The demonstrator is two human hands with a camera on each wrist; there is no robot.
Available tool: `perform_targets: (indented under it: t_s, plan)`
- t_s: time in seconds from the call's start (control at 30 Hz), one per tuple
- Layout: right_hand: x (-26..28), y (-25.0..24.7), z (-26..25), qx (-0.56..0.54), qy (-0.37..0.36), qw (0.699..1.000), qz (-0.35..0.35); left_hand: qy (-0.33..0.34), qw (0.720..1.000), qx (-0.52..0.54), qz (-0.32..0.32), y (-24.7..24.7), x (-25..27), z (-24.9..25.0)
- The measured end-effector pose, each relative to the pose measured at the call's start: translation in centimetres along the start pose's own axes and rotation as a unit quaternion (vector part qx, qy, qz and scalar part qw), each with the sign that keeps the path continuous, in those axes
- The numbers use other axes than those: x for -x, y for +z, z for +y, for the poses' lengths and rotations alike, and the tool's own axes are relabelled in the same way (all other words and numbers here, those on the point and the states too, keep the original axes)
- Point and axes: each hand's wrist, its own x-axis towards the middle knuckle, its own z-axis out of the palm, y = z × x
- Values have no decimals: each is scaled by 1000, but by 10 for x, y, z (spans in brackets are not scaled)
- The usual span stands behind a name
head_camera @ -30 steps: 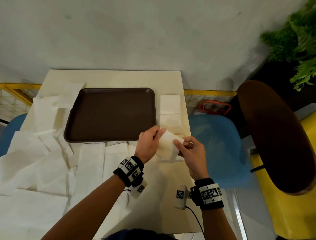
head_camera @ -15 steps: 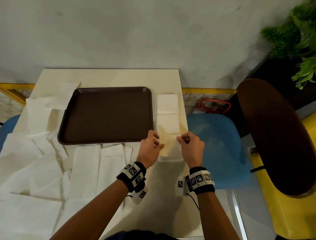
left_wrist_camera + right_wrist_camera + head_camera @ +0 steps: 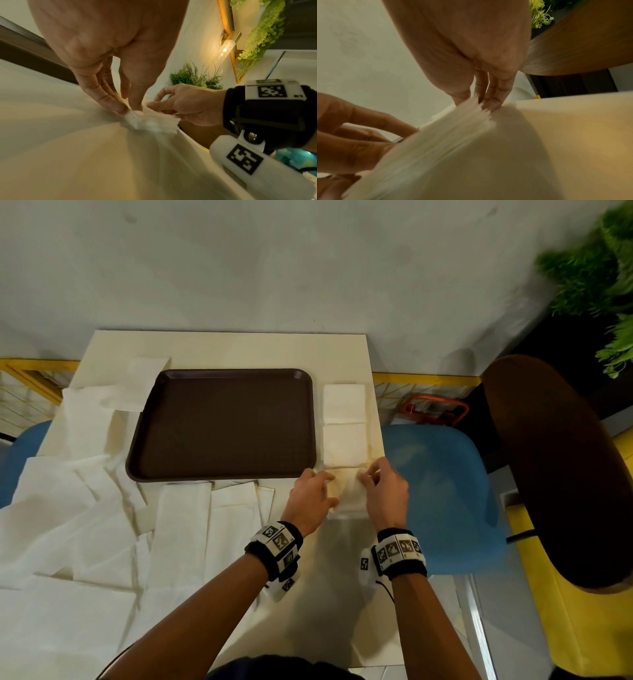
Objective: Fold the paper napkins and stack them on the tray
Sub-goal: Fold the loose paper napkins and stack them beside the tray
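Note:
The brown tray [image 3: 221, 424] lies empty in the middle of the cream table [image 3: 342, 594]. To its right, two folded white napkins [image 3: 344, 404] [image 3: 346, 445] lie in a row along the table's right edge. A third folded napkin [image 3: 347, 498] lies just nearer, off the tray's front right corner. My left hand [image 3: 329, 489] pinches its left side and my right hand [image 3: 364, 482] pinches its right side. In the left wrist view the left hand [image 3: 132, 108] closes thumb and fingers on the napkin [image 3: 154, 121]. The right wrist view shows the right hand [image 3: 481, 104] on the napkin's blurred edge [image 3: 436, 142].
Several unfolded white napkins [image 3: 102, 542] cover the table left of and in front of the tray. A blue chair [image 3: 442, 491] stands just off the table's right edge, with a dark brown round seat [image 3: 561, 474] beyond it. A grey wall runs behind the table.
Both hands have brought the folded napkin down from the air onto the table, in line with the two folded ones. The grip on it has stayed.

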Motion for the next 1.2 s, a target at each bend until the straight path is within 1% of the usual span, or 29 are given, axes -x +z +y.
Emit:
perform_targets:
  t_s: [0.07, 0.17, 0.23, 0.3, 0.37, 0.47, 0.57, 0.63, 0.7, 0.8, 0.97, 1.07, 1.13, 1.2]
  plan:
    - [2, 0, -5, 20, -1, 1000, -5, 1, 1000, -11, -13, -2, 2, 1]
    - [7, -5, -14, 71, 6, 997, -18, 20, 999, -13, -28, -11, 7, 0]
    - [16, -8, -24, 129, 10, 992, -13, 40, 999, -7, -13, -25, 15, -5]
    - [30, -10, -37, 153, 9, 988, 12, 63, 998, -3, 15, -45, 26, -15]
    - [46, -10, -54, 134, 1, 990, 33, 82, 996, -2, 44, -68, 41, -29]
    - [76, -2, -81, 78, -22, 996, 39, 95, 992, -12, 85, -104, 68, -61]
    - [110, 18, -105, 34, -51, 998, 26, 65, 990, -26, 126, -137, 94, -98]
    - [129, 37, -116, 12, -62, 998, 10, 33, 990, -35, 136, -155, 110, -121]
    - [146, 56, -125, 5, -63, 998, -6, 15, 990, -48, 133, -167, 124, -142]
    - [166, 82, -134, 19, -63, 997, -39, 26, 990, -78, 115, -174, 141, -170]
    - [197, 116, -141, 116, -20, 986, -120, 12, 990, -125, 58, -170, 162, -204]
    - [212, 135, -145, 193, -10, 973, -126, 30, 990, -129, 42, -167, 168, -215]
    - [217, 143, -148, 198, -2, 973, -118, 38, 990, -132, 37, -167, 169, -217]
    - [217, 148, -149, 174, 17, 978, -112, 40, 989, -136, 31, -168, 171, -217]
